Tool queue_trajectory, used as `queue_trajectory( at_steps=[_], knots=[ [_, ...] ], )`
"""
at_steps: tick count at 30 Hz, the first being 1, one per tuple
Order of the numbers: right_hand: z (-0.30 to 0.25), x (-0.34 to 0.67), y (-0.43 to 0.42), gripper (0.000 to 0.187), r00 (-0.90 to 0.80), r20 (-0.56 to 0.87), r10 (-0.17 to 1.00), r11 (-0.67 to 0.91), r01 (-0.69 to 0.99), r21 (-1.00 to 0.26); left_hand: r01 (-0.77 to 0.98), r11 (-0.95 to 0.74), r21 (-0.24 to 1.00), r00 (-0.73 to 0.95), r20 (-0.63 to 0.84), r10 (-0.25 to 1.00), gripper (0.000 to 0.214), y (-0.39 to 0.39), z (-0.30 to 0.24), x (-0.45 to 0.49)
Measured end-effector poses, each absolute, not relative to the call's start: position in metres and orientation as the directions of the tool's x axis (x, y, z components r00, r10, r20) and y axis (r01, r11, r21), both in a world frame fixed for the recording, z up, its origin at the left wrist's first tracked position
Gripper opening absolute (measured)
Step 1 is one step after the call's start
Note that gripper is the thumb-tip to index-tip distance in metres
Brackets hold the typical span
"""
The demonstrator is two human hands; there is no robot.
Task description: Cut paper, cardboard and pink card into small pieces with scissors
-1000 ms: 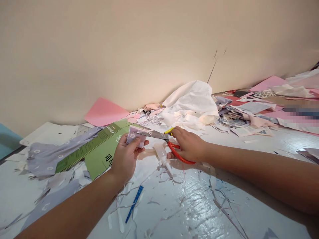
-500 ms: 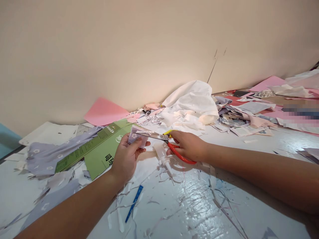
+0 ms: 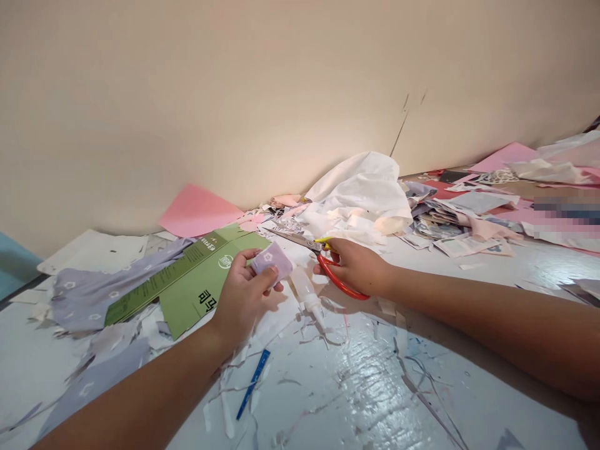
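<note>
My left hand (image 3: 241,294) pinches a small lilac paper piece (image 3: 270,261) with a white flower print, thumb and fingers closed on it. My right hand (image 3: 357,266) grips red-handled scissors (image 3: 328,262); their metal blades point up and left, away from the paper and just apart from it. A small clear glue bottle (image 3: 307,294) lies on the white table between the two hands, nozzle toward me.
A flattened green carton (image 3: 187,281) lies left of my left hand. Lilac printed sheets (image 3: 89,294), a pink sheet (image 3: 197,209), crumpled white paper (image 3: 360,194) and a paper pile (image 3: 469,212) line the wall. Thin paper strips and a blue strip (image 3: 253,381) litter the table (image 3: 356,387).
The scissors were cutting into the lilac paper; now they have pulled back and up to the right, clear of it. My left hand has dropped slightly and turned the paper.
</note>
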State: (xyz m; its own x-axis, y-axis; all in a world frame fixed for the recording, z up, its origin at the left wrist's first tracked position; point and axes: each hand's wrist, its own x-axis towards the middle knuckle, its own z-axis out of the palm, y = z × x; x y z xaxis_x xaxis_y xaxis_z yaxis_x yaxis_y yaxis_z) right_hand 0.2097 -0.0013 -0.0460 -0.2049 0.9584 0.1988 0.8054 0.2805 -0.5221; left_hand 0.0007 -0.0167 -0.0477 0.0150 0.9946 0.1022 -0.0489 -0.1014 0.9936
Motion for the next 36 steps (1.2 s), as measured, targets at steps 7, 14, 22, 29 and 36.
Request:
queue_trajectory(
  at_steps=[7, 14, 22, 29, 36],
  knots=[
    [-0.031, 0.195, -0.018, 0.03, -0.313, 0.022, 0.95, 0.123, 0.304, -0.945, 0.029, 0.013, 1.0, 0.139, -0.016, 0.99, 0.031, -0.036, -0.042, 0.014],
    [-0.022, 0.191, -0.03, 0.016, -0.387, 0.036, 0.921, 0.173, 0.323, -0.93, 0.13, -0.103, 0.986, 0.16, 0.082, 0.984, 0.016, -0.042, -0.039, 0.02],
    [-0.022, 0.189, -0.032, 0.015, -0.38, 0.0, 0.925, 0.129, 0.316, -0.94, 0.179, -0.115, 0.977, 0.034, 0.11, 0.993, 0.016, -0.029, -0.038, 0.01],
    [-0.025, 0.193, -0.027, 0.012, -0.386, 0.119, 0.915, 0.203, 0.184, -0.962, 0.063, -0.16, 0.985, 0.057, 0.157, 0.986, 0.018, -0.022, -0.044, 0.003],
    [-0.042, 0.193, -0.017, 0.017, -0.302, 0.05, 0.952, 0.009, -0.133, -0.991, 0.094, -0.141, 0.986, 0.091, 0.133, 0.987, 0.015, -0.018, -0.048, 0.002]
  ],
)
